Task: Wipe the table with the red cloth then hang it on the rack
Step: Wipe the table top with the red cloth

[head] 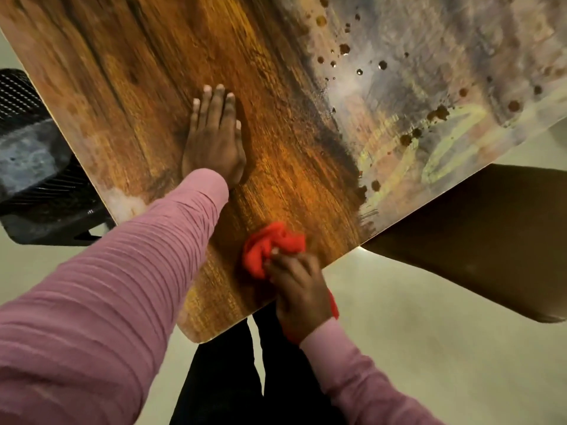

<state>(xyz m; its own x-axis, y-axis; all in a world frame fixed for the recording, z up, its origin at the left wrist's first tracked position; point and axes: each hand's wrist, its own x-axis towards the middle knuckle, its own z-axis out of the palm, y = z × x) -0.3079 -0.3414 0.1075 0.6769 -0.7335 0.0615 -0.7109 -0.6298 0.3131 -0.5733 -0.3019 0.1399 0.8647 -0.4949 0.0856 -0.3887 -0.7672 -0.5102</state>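
Observation:
The wooden table (129, 87) fills the upper part of the view, its near edge running diagonally. My right hand (299, 289) grips the bunched red cloth (270, 246) and presses it on the table close to the near edge; a bit of cloth also shows behind my wrist. My left hand (214, 136) lies flat on the table top, palm down, fingers together, farther in from the edge. Brown droplets and smears (438, 113) dot the glossy right part of the table. No rack is in view.
A black mesh chair (33, 154) stands at the left beside the table. The table's dark shadow (478, 234) falls on the pale floor at the right. My dark trousers (233, 378) show below the table's rounded corner.

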